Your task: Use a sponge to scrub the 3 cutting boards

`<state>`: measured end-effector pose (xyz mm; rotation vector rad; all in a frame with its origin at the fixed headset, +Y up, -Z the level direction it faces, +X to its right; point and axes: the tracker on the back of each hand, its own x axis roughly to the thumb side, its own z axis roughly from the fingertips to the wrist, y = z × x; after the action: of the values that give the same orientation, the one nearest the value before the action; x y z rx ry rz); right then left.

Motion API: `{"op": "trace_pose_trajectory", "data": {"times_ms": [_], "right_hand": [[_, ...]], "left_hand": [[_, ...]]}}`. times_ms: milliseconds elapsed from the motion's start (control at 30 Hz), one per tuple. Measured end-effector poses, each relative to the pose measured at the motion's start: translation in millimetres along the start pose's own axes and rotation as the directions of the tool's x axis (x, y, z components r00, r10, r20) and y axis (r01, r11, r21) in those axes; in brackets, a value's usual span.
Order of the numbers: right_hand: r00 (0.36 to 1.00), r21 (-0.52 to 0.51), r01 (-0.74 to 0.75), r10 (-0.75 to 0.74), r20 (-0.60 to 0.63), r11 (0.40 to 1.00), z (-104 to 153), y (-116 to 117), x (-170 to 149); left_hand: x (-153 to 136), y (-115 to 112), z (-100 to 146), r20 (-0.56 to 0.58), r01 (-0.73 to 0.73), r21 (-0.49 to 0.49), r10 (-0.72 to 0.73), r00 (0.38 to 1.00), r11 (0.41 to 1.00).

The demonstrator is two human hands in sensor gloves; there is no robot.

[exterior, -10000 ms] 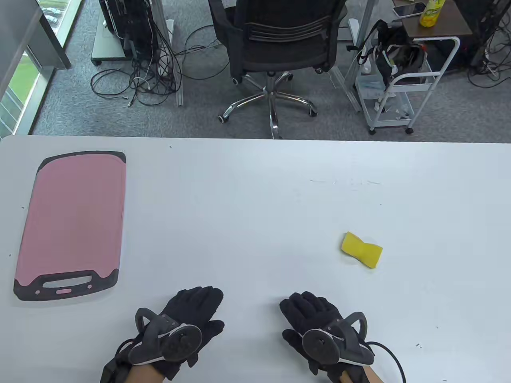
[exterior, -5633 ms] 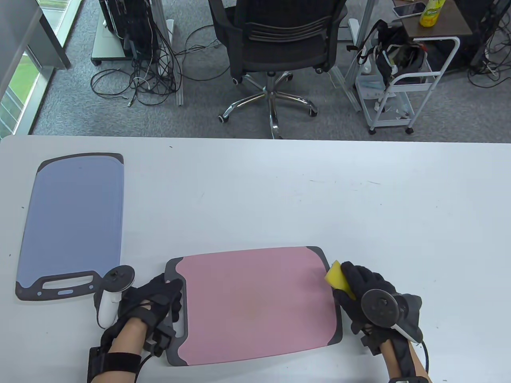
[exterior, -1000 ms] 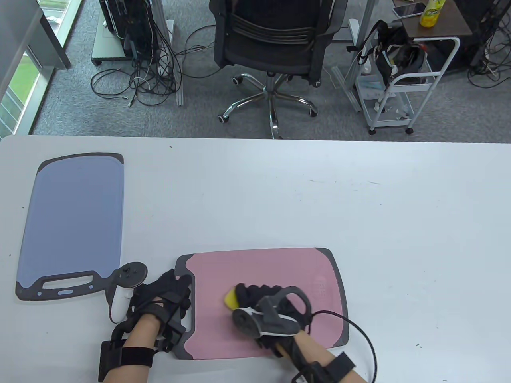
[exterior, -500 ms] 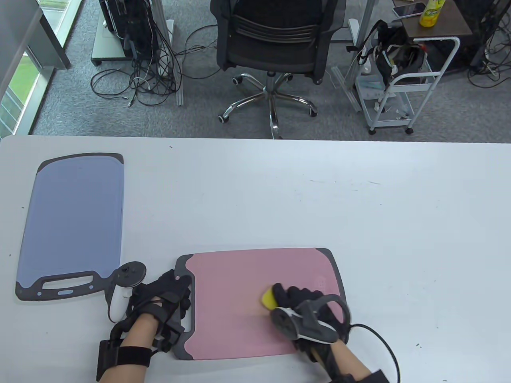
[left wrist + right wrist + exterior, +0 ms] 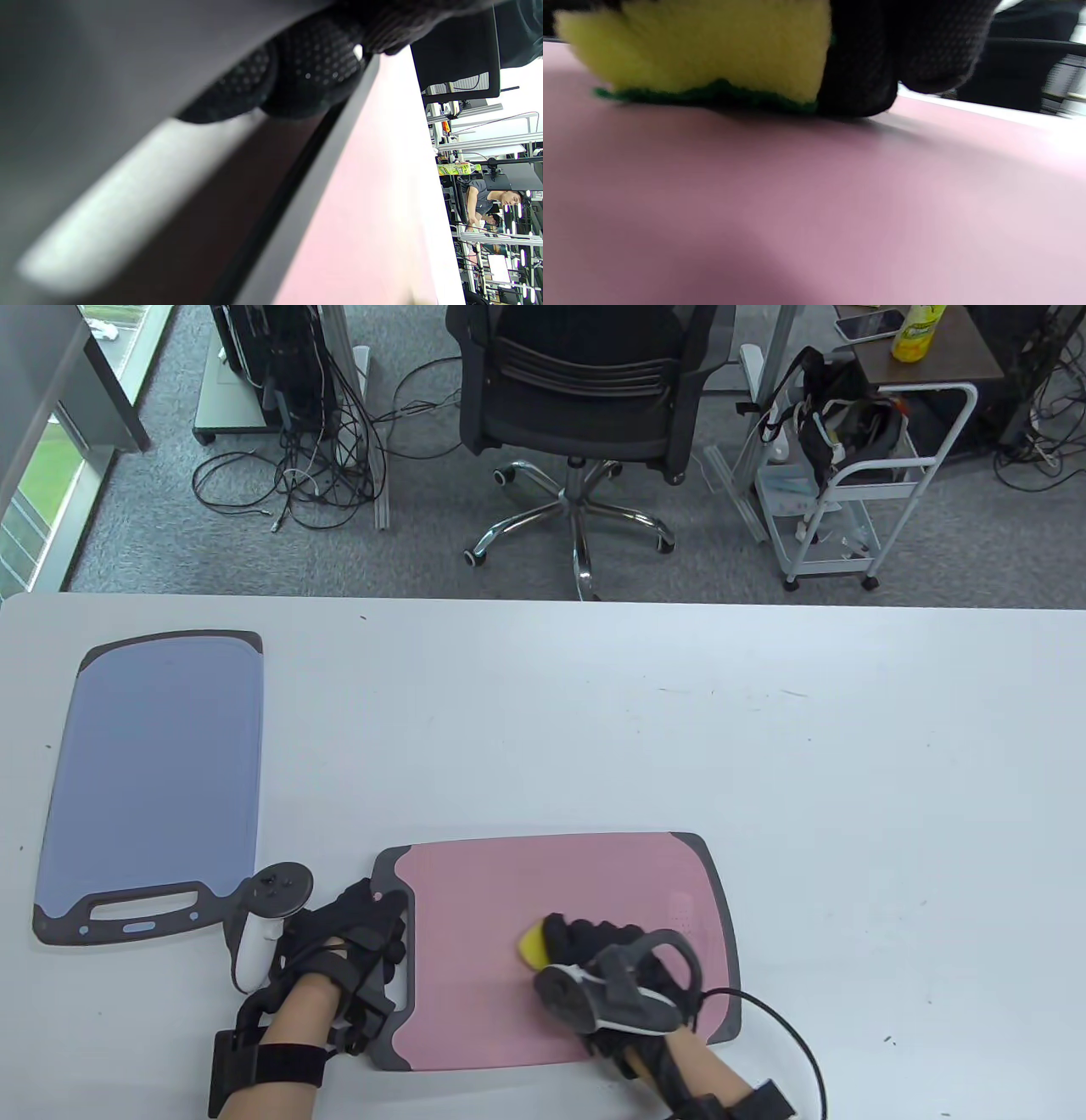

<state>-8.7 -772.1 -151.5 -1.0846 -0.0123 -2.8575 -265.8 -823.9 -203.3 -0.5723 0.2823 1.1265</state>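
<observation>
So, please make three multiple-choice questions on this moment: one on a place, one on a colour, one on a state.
1. Where does the sponge sit?
A. on the pink cutting board
B. on the blue cutting board
C. on bare table

2. Which colour is the sponge's underside?
A. red
B. green
C. white

3. What does the left hand do?
A. lies flat on the table
B. holds the sponge
C. holds the pink board's handle end

Answers: 1 A, the right hand presses it there; 2 B, the right wrist view shows a green layer; 3 C, its fingers lie on the grey end.
</observation>
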Motion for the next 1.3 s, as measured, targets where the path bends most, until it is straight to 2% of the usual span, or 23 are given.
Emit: {"op": "trace_pose_trajectory", "data": {"times_ms": [67, 133, 200, 267, 367, 400, 433, 500, 567, 667, 700, 767, 800, 867, 900, 967, 1000, 1067, 1133, 1200, 1267, 1300], "right_hand": [[0.991, -0.011, 0.003, -0.001, 0.137, 1.0, -19, -5, 43], [0.98, -0.025, 0.006, -0.001, 0.199, 1.0, -27, -7, 66], [0.979, -0.035, -0.037, 0.043, 0.201, 0.999, -29, -7, 72], [0.983, -0.031, -0.034, 0.039, 0.178, 0.999, -23, -4, 58], [0.998, -0.009, -0.057, 0.058, 0.033, 0.998, 0, 4, 8], [0.996, 0.015, -0.076, 0.077, -0.053, 0.997, 18, 9, -25], [0.993, 0.024, -0.074, 0.076, -0.088, 0.997, 26, 11, -37], [0.958, 0.038, 0.004, 0.007, -0.286, 0.999, 69, 20, -97], [0.897, 0.058, 0.019, 0.008, -0.441, 0.998, 104, 28, -140], [0.838, 0.048, 0.024, 0.006, -0.546, 0.999, 133, 32, -172], [0.838, 0.048, 0.04, -0.008, -0.546, 0.998, 133, 32, -171], [0.85, 0.019, 0.035, -0.019, -0.527, 0.999, 123, 31, -162], [0.884, 0.041, -0.016, 0.033, -0.466, 0.999, 109, 27, -150], [0.938, 0.038, 0.018, -0.004, -0.346, 0.999, 85, 23, -126], [0.953, 0.007, 0.042, -0.038, -0.302, 0.999, 66, 18, -104], [0.99, 0.014, 0.058, -0.056, -0.13, 0.998, 32, 11, -60], [0.996, 0.006, 0.041, -0.041, -0.083, 0.999, 20, 6, -41], [0.996, 0.004, -0.03, 0.029, 0.084, 1.0, -8, -2, 16], [0.976, -0.02, -0.047, 0.05, 0.21, 0.999, -22, -8, 58], [0.972, -0.032, -0.028, 0.035, 0.234, 0.999, -28, -9, 77], [0.974, -0.036, -0.063, 0.069, 0.214, 0.997, -26, -8, 74], [0.98, -0.024, -0.034, 0.039, 0.195, 0.999, -21, -6, 63]], "left_hand": [[0, 0, 0, 0.001, -0.006, -0.007, 0.006, 1.0, 1.0], [0, 0, 0, 0.003, -0.011, -0.012, 0.011, 1.0, 1.0], [0, 0, 0, 0.005, -0.023, -0.029, 0.023, 1.0, 0.999], [0, 0, 0, 0.005, -0.024, -0.03, 0.024, 1.0, 0.999], [0, 0, 0, 0.004, -0.02, -0.026, 0.02, 1.0, 0.999], [0, 0, 0, 0.004, -0.021, -0.027, 0.021, 1.0, 0.999], [0, 0, 0, 0.003, -0.02, -0.027, 0.021, 1.0, 0.999], [0, 0, 0, 0.002, -0.015, -0.022, 0.015, 1.0, 1.0], [0, 1, 0, 0.001, -0.011, -0.016, 0.011, 1.0, 1.0], [1, 0, 0, -0.004, 0.002, 0.003, -0.002, 1.0, 1.0], [1, 0, -1, -0.003, 0.004, 0.001, -0.004, 1.0, 1.0], [1, 1, -2, -0.005, -0.001, -0.003, 0.001, 1.0, 1.0], [1, 1, -2, -0.006, -0.003, -0.004, 0.003, 1.0, 1.0], [1, 1, -2, -0.005, -0.002, -0.002, 0.002, 1.0, 1.0], [1, 1, -2, -0.006, -0.002, -0.001, 0.002, 1.0, 1.0], [0, 2, -3, -0.011, -0.016, -0.001, 0.016, 1.0, 1.0], [0, 2, -4, -0.014, -0.022, -0.002, 0.022, 1.0, 1.0], [-1, 2, -4, -0.015, -0.033, -0.013, 0.033, 0.999, 0.999], [0, 2, -4, -0.013, -0.031, -0.01, 0.03, 0.999, 0.999], [-1, 3, -5, -0.008, -0.032, -0.018, 0.031, 0.999, 0.999], [-1, 3, -5, -0.007, -0.031, -0.025, 0.031, 1.0, 0.999], [0, 2, -4, -0.007, -0.026, -0.019, 0.026, 1.0, 0.999]]}}
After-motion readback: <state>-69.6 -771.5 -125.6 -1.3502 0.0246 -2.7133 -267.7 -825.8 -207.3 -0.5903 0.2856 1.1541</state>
